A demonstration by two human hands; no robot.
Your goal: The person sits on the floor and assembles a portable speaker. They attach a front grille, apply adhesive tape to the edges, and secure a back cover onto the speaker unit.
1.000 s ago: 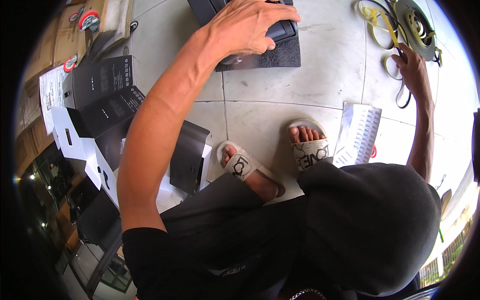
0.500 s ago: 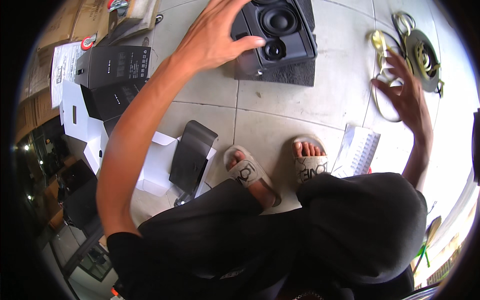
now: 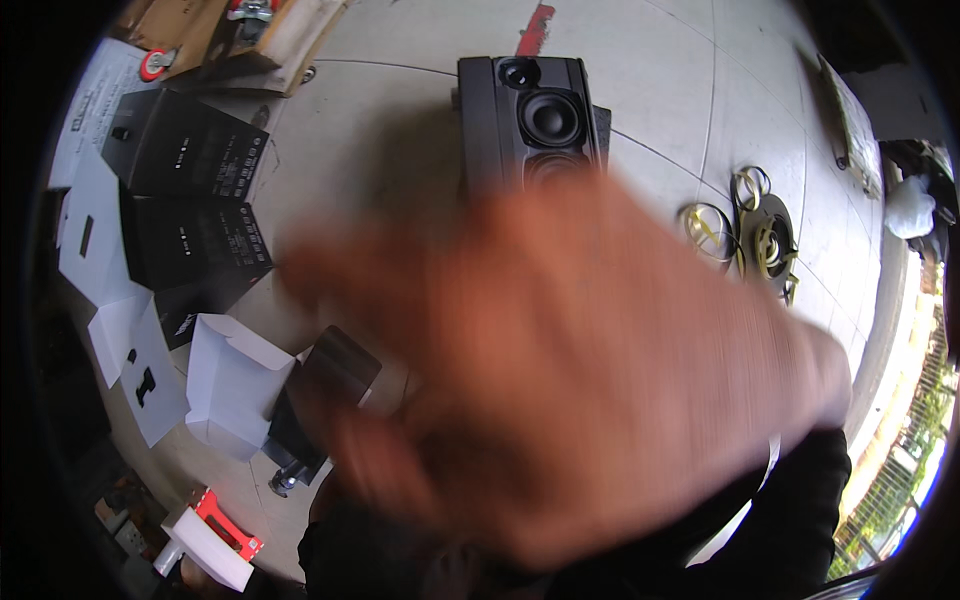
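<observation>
My right hand [image 3: 600,370] is very close to the camera, reaching in from the lower right across the middle. Motion smears its fingers, so I cannot tell whether it holds anything. Beyond it stands a black loudspeaker [image 3: 550,120] with round drivers on its front; the hand hides the lower part. A dark foam-like pad [image 3: 603,125] shows just past the speaker's right side. My left hand is out of the picture.
Opened black-and-white cartons [image 3: 195,150] spread along the left, near a dark panel-like piece [image 3: 335,375]. A wheeled wooden platform [image 3: 215,50] is at the upper left. Coils of yellow-and-black strap [image 3: 770,245] lie right. A red-and-white object [image 3: 225,530] is lower left.
My left hand has left the speaker and the picture. My right hand has come up close before the camera. The view has shifted, and the speaker now appears lower and turned.
</observation>
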